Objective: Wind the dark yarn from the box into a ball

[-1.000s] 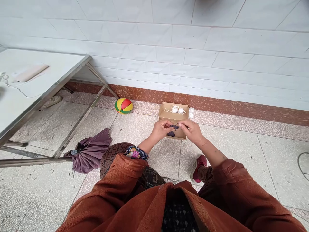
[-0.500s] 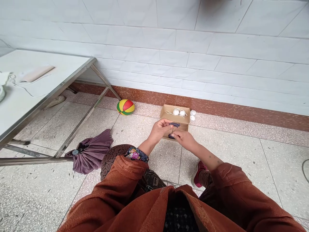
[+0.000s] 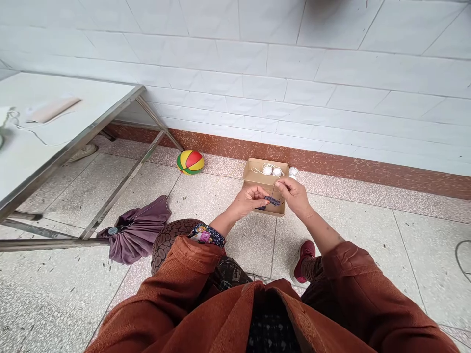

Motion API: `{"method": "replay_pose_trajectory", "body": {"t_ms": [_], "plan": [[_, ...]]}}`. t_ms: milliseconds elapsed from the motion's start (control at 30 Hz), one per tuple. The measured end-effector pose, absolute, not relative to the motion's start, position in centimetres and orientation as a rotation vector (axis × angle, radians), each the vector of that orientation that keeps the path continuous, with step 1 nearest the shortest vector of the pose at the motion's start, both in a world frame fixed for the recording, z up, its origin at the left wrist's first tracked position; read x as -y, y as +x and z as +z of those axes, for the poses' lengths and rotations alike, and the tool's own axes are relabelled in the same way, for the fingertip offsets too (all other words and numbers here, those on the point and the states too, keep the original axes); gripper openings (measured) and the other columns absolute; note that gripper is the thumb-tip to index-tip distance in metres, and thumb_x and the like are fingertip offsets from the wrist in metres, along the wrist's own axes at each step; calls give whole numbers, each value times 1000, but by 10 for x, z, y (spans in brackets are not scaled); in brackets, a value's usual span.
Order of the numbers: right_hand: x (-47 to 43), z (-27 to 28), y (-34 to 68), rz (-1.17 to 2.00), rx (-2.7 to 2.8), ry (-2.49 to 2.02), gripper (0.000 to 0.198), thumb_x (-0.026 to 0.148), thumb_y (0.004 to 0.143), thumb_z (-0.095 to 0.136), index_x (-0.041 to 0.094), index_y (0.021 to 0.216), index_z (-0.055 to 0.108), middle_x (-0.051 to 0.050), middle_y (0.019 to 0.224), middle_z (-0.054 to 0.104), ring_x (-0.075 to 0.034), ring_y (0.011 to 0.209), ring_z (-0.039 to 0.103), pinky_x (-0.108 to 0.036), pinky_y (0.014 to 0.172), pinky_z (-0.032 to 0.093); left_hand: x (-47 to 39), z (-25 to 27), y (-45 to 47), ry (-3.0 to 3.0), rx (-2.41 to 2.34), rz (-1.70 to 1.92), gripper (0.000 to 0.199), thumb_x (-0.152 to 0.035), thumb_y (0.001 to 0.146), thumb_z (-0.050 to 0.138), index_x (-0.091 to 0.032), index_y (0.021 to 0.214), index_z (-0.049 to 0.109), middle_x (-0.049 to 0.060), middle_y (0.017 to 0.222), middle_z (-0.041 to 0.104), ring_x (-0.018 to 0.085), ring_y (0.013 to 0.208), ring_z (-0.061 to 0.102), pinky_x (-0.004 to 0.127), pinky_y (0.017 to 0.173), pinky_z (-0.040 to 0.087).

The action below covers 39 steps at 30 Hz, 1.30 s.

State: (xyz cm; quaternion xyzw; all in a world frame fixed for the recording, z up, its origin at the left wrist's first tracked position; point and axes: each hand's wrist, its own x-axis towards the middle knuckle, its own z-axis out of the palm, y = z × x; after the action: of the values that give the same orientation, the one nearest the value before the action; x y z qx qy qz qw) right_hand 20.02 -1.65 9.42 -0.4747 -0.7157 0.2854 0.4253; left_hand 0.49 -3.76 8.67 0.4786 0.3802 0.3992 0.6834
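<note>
Between the thumb and fingers of my left hand (image 3: pixel 253 200) is a small dark blue bundle of wound cord (image 3: pixel 272 200). My right hand (image 3: pixel 294 193), up and to the right of the bundle, pinches a thin dark strand that runs to it. Beneath both hands an open cardboard box (image 3: pixel 248 172) rests on the floor against the wall. White balls of string (image 3: pixel 268 169) lie in its far part. Another dark blue piece (image 3: pixel 261 208) is in the near part, partly hidden by my left hand.
White string (image 3: pixel 293 171) lies just right of the box. A striped ball (image 3: pixel 190 162) sits by the leg of the metal-framed table (image 3: pixel 99 115) at left. A folded purple umbrella (image 3: pixel 138 228) leans near my knee. A dark cable (image 3: pixel 458 255) curves at far right.
My right hand has moved from below the bundle up to its right, drawing the strand. My left hand has lowered slightly, and the bundle has shifted down and right.
</note>
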Motion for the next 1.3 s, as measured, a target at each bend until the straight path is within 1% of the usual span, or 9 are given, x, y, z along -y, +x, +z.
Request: {"method": "replay_pose_trajectory", "body": {"t_ms": [200,300,400,567,667,867,1000,1167,1300], "plan": [[31,63,180,804,2004,-1282,24,34,98,47,22,89,66,-3,80,68,-20,75,64,-30,70,47,32,80,2,981,-897,1136,34,-31,64,87,-16,82,63,-1,76,68,10,68,61,24,69,48],[45,64,171,791,2212,-1149,24,33,100,46,22,92,66,-3,85,70,-19,81,65,-30,73,48,28,76,1,960,-989,1212,32,-30,63,87,-16,81,63,-3,72,65,8,67,58,23,69,46],[52,77,170,772,2325,-932,26,32,102,44,22,92,65,-3,82,69,-17,79,65,-29,73,48,26,74,0,978,-1064,1216,31,-27,61,86,-15,80,63,-3,71,65,8,66,58,23,69,45],[43,101,186,685,2119,-903,25,36,102,46,22,95,66,-5,85,71,-18,78,65,-30,71,49,27,71,2,1058,-1079,1127,27,-26,64,82,-15,79,62,-1,72,68,9,64,59,23,64,43],[31,108,198,673,1940,-992,28,40,101,48,22,91,67,-4,86,71,-18,79,65,-31,73,50,30,73,4,1098,-1037,1035,26,-26,66,82,-15,76,61,-2,69,67,9,59,58,22,60,41],[16,98,207,698,1721,-1219,29,43,98,50,21,87,65,-1,78,66,-16,69,58,-29,69,46,38,85,8,1105,-835,839,29,-27,67,84,-12,82,65,4,78,72,11,69,65,23,67,46],[14,78,203,722,1754,-1340,28,41,97,48,21,87,64,0,77,65,-16,68,56,-28,68,44,40,89,7,1043,-803,884,31,-27,66,87,-13,83,66,2,75,71,9,65,62,22,65,46],[25,55,186,905,1925,-1375,24,36,97,47,22,91,66,-2,80,69,-19,73,63,-28,68,45,35,84,4,963,-836,1043,34,-28,63,88,-15,83,65,0,77,70,11,69,63,25,69,50],[44,57,170,939,2171,-1229,25,34,99,44,23,94,66,-3,84,70,-19,79,66,-30,72,46,28,77,0,989,-963,1191,30,-27,64,86,-15,82,65,-1,76,68,10,69,61,23,69,47]]}}
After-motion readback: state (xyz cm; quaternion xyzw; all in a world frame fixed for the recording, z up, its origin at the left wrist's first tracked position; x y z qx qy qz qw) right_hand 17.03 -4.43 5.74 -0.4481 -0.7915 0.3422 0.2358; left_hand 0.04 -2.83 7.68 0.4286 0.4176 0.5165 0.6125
